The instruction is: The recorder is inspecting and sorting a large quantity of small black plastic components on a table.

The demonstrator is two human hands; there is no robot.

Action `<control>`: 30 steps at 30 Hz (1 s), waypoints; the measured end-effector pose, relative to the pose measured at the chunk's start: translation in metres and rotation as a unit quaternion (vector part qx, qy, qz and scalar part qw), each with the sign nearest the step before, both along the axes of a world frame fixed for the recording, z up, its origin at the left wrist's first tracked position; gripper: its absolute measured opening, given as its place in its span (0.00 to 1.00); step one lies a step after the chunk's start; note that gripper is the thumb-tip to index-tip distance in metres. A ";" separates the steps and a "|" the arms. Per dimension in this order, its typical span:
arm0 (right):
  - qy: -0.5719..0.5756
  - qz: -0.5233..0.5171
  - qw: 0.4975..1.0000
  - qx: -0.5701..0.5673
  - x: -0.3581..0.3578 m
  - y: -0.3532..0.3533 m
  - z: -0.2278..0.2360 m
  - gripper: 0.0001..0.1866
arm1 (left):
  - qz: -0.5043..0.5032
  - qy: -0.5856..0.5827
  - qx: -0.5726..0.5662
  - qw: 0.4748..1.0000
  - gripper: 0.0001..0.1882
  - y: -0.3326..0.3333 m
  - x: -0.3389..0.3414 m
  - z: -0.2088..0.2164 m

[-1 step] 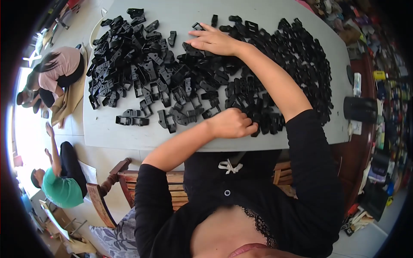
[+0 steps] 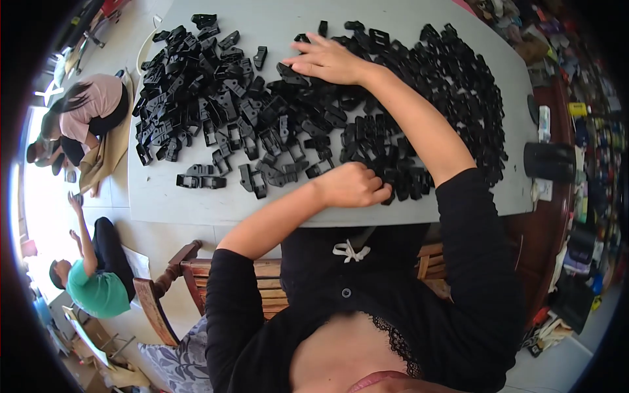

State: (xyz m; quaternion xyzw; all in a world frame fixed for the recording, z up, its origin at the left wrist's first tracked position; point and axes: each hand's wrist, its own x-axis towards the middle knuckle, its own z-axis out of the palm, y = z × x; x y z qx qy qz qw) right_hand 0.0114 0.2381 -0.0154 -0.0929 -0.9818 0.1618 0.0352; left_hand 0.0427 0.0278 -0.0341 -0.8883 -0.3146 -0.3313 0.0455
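Many small black plastic pieces, shaped like buckles or clips with open frames, cover much of the grey table point(image 2: 262, 16). They lie in a loose heap point(image 2: 190, 85) on the left and a denser spread point(image 2: 458, 98) on the right. My right hand point(image 2: 327, 60) reaches to the far middle of the pieces, its fingers apart and its fingertips at a black buckle-like piece point(image 2: 291, 74). Closer to the front edge, my left hand point(image 2: 354, 185) is closed, knuckles up, against the near pieces. Whatever its curled fingers hold is hidden.
A wooden chair point(image 2: 236, 278) stands at the table's near side. At the left, one person in pink point(image 2: 95, 105) and another in green point(image 2: 98, 288) sit low on the floor. Past the right edge are a black cylindrical object point(image 2: 549, 162) and crowded shelves point(image 2: 599, 157).
Both my hands hold nearly the same places and poses. The view has shifted very slightly, and the person in green has moved a little.
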 end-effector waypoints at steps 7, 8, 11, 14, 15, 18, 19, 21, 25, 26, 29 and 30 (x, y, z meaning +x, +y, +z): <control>0.215 -0.133 0.964 0.079 0.169 -0.082 0.101 0.23 | 0.133 0.023 0.004 0.991 0.16 -0.045 -0.001 0.023; 0.221 -0.171 0.955 0.103 0.194 -0.102 0.096 0.25 | 0.199 -0.003 -0.026 0.980 0.18 -0.056 -0.005 0.028; 0.153 -0.271 0.944 0.111 0.252 -0.167 0.048 0.34 | 0.408 0.006 -0.104 0.907 0.36 -0.077 -0.012 0.043; 0.050 -0.309 0.945 0.096 0.258 -0.204 0.016 0.41 | 0.535 0.080 -0.157 0.826 0.52 -0.077 -0.017 0.042; 0.055 -0.313 0.943 0.096 0.257 -0.205 0.007 0.41 | 0.537 0.081 -0.172 0.822 0.54 -0.073 -0.021 0.037; 0.081 -0.348 0.929 0.094 0.253 -0.193 -0.008 0.42 | 0.525 0.131 -0.172 0.823 0.54 -0.064 -0.020 0.031; 0.072 -0.350 0.929 0.099 0.253 -0.185 -0.009 0.42 | 0.522 0.143 -0.172 0.823 0.52 -0.059 -0.017 0.030; 0.062 -0.347 0.930 0.100 0.254 -0.171 -0.010 0.41 | 0.505 0.120 -0.163 0.839 0.51 -0.049 -0.010 0.022; 0.074 -0.318 0.938 0.114 0.272 -0.141 -0.011 0.39 | 0.490 0.099 -0.164 0.850 0.47 -0.025 0.027 0.019; 0.080 -0.307 0.941 0.115 0.276 -0.133 -0.011 0.39 | 0.490 0.093 -0.162 0.852 0.47 -0.019 0.036 0.015; 0.061 -0.291 0.948 0.115 0.290 -0.106 -0.011 0.38 | 0.493 0.078 -0.149 0.853 0.45 0.000 0.065 0.009; 0.064 -0.286 0.950 0.111 0.294 -0.098 -0.011 0.38 | 0.504 0.074 -0.139 0.849 0.43 0.006 0.072 0.006</control>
